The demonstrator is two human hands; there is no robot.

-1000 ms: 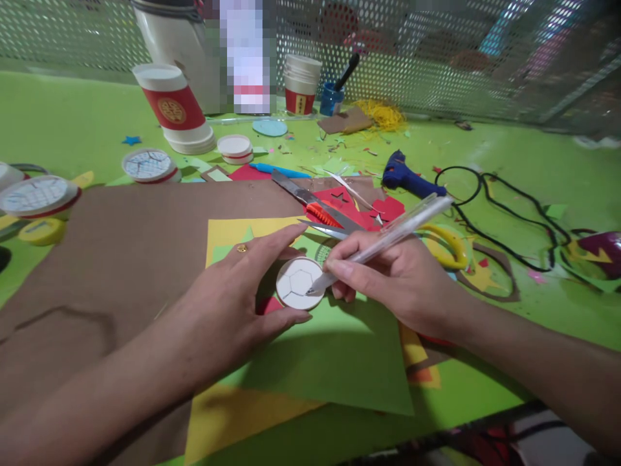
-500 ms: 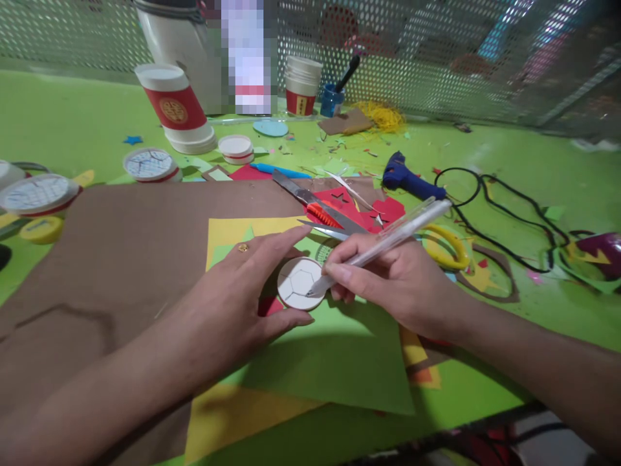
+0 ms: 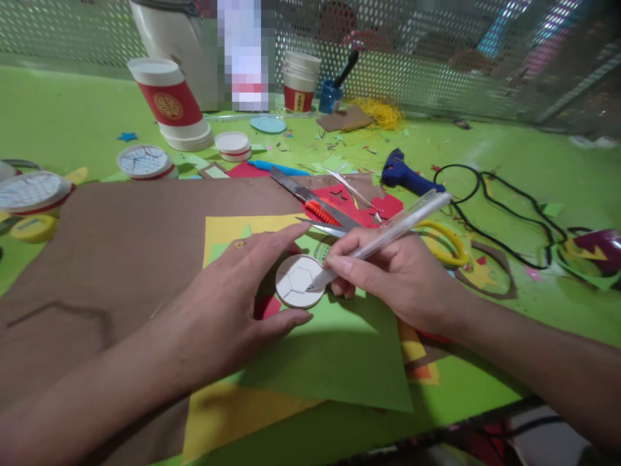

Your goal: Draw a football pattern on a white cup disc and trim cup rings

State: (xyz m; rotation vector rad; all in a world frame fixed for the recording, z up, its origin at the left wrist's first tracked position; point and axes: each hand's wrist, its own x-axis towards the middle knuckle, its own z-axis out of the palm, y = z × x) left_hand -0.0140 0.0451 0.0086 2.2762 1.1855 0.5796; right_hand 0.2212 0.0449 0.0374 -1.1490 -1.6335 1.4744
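Note:
A round white paper-cup bottom (image 3: 294, 275) lies on a green paper sheet (image 3: 334, 362), dark lines forming a hexagon with spokes on its face. My left hand (image 3: 252, 285) curls around its left side, thumb at the near edge and fingers at the far edge, holding it. In my right hand (image 3: 378, 262) is a whitish translucent pen (image 3: 402, 223), pinched between thumb and fingers. The pen's tip touches the disc's lower right part. Just beyond my hands lie scissors (image 3: 441, 243) with yellow handles and an orange-bodied cutter knife (image 3: 317, 210).
Brown paper (image 3: 130, 239) and yellow paper (image 3: 233, 421) spread beneath. A blue glue gun (image 3: 410, 175) with black cable lies right. Behind stand red-and-white paper cups (image 3: 169, 103) and a blue jar (image 3: 330, 97). Two lined discs (image 3: 144, 162) sit left. A metal mesh (image 3: 436, 77) rises behind.
The pen tip has shifted slightly up, and a line at the hexagon's lower right side now shows. My left hand keeps its place around the disc. The view has moved slightly.

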